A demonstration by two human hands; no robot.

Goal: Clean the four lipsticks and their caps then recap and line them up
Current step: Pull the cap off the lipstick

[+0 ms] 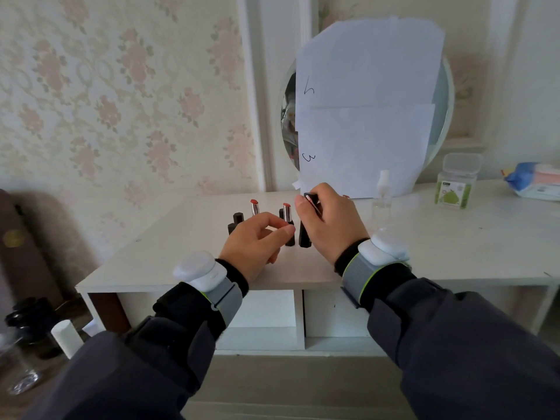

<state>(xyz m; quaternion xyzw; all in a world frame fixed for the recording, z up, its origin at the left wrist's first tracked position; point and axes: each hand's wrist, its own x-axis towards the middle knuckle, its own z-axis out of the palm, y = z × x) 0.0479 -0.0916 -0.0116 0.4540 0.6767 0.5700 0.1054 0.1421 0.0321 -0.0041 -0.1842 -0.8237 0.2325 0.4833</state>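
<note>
two open lipsticks (287, 219) stand just left of the right hand (330, 221), which pinches a cap (312, 201) w/ a swab inside, prob cleaning; left hand (254, 241) loosely curled, holds nothing.

A single wide-angle head-worn camera looks forward and down from close above the person's forearms onto the white glossy dressing table (181, 237) standing against the flowered wallpaper wall (91, 86).
</note>
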